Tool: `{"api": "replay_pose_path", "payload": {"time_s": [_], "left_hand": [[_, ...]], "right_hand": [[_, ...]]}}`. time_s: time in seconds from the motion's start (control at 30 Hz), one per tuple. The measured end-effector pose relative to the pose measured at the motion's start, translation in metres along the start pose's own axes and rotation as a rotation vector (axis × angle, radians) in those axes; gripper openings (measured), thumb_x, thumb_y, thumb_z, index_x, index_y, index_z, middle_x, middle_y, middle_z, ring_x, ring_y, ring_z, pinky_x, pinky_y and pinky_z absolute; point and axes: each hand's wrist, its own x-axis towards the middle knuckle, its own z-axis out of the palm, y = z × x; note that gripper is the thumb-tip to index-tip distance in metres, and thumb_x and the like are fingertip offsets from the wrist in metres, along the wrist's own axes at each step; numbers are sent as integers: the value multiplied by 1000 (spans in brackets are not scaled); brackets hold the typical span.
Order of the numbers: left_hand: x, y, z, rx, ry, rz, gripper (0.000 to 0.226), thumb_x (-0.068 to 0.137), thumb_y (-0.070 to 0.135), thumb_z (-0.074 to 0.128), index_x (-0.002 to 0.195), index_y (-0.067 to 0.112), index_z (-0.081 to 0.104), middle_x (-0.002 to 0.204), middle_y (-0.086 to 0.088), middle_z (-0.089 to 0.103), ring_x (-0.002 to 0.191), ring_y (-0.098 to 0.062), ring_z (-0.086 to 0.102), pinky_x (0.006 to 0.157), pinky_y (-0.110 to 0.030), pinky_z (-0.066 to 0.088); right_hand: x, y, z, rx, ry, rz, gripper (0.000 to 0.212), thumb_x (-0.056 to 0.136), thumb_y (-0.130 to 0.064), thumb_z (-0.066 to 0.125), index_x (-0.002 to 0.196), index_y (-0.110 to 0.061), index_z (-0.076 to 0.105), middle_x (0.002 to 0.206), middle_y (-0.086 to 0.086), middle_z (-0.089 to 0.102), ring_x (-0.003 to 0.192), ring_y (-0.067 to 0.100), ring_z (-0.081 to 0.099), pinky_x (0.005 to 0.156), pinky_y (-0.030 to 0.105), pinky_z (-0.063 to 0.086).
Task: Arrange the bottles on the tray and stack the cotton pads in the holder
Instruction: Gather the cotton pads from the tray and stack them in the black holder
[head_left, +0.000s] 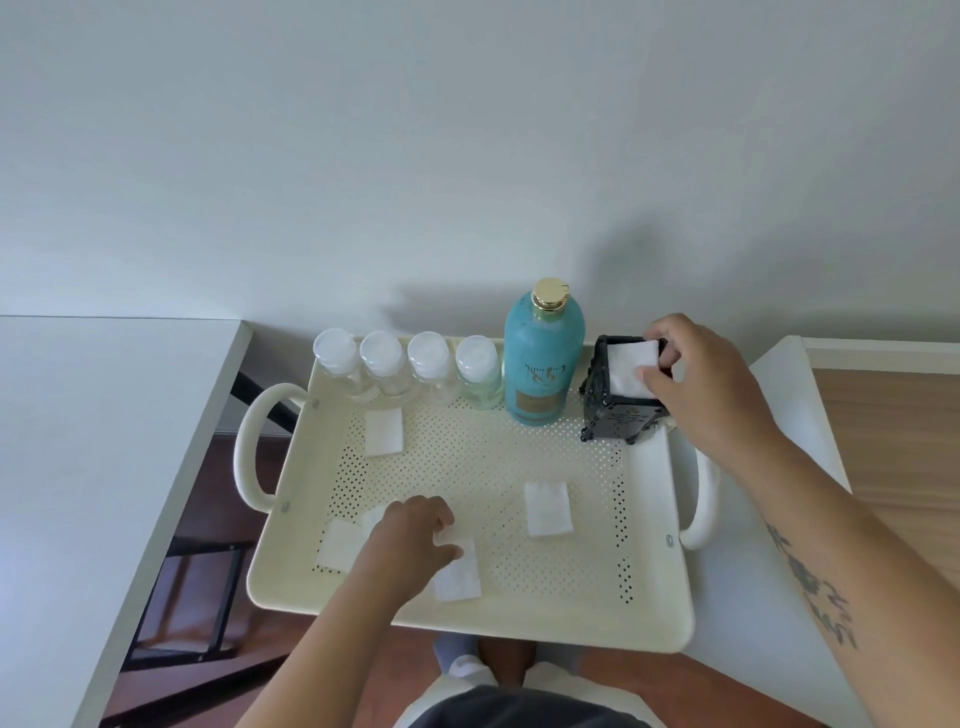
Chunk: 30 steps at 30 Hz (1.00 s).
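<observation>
A cream perforated tray (654, 597) holds a row of several small clear bottles (405, 369) along its far edge, beside a tall teal bottle (543, 358) with a gold cap. At the far right corner stands a black square holder (618, 410). My right hand (701, 384) pinches a white cotton pad (628, 366) at the holder's open top. My left hand (415, 535) rests fingers down on a cotton pad (460, 574) near the tray's front. Loose pads lie at the front left (337, 545), the middle right (548, 509) and the back left (383, 432).
The tray has a looped handle on each side (249, 447) and hangs partly over a gap between two white surfaces (78, 467). A wall rises right behind the bottles. Dark floor and a black frame (182, 597) show below at the left.
</observation>
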Motion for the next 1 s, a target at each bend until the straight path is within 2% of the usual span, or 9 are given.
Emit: {"api": "replay_pose_path", "payload": {"time_s": [0.1,0.2,0.3,0.43,0.53,0.73,0.83,0.93,1.0], "left_hand": [[0,0,4,71,-12,8,32,79,32,75,106,26,60,99,10,58,96,-14,49,83,-28,44],[0,-1,7,90,-11,12,26,79,31,74,99,26,59,96,11,58,94,-14,49,81,-27,43],[-1,-1,9,95,-9,29,19,82,29,71,97,26,60,97,10,60,95,-14,47,82,-27,43],[-2,0,11,102,-5,48,17,85,27,67,99,27,58,96,11,58,96,-13,43,82,-26,41],[-2,-1,11,121,1,47,16,85,27,65,99,28,58,95,12,58,95,-13,42,80,-26,36],[-4,0,10,159,13,38,8,88,34,61,94,31,57,98,13,59,96,-14,41,84,-30,33],[-4,3,5,10,35,33,8,87,30,62,88,31,54,91,14,61,92,-12,47,81,-27,34],[-3,12,-3,-302,78,-33,12,84,26,69,80,26,58,77,13,59,66,1,50,59,-12,36],[-1,19,-8,-534,98,-115,10,83,26,71,80,25,62,74,7,65,55,1,48,48,-10,37]], "right_hand": [[1,0,6,-93,-9,2,10,83,-19,71,90,-19,65,92,1,50,91,24,46,68,34,41],[-2,0,7,-145,70,-47,5,83,-16,70,88,-15,69,94,4,55,90,28,46,74,40,46],[-11,-2,9,-170,139,-134,9,85,-17,62,87,-13,71,92,2,64,89,31,48,73,47,47],[-23,-4,19,-168,118,-173,12,85,-21,62,88,-16,72,94,-4,72,104,31,53,80,48,48],[-26,-2,25,-162,60,-164,22,90,-32,59,98,-15,72,103,-4,73,120,32,49,93,48,45],[-25,3,29,-247,-51,-155,55,92,-55,35,104,-15,70,112,-1,71,137,30,37,110,53,31],[-23,1,27,-239,-53,-152,53,92,-53,36,103,-15,71,111,-1,72,137,29,38,111,53,31],[-24,-2,23,-217,49,-184,45,92,-47,42,98,-14,72,102,0,75,126,31,51,100,50,43],[-27,-3,23,-216,80,-194,46,94,-45,38,94,-15,72,98,-2,75,119,29,55,95,45,44]]}}
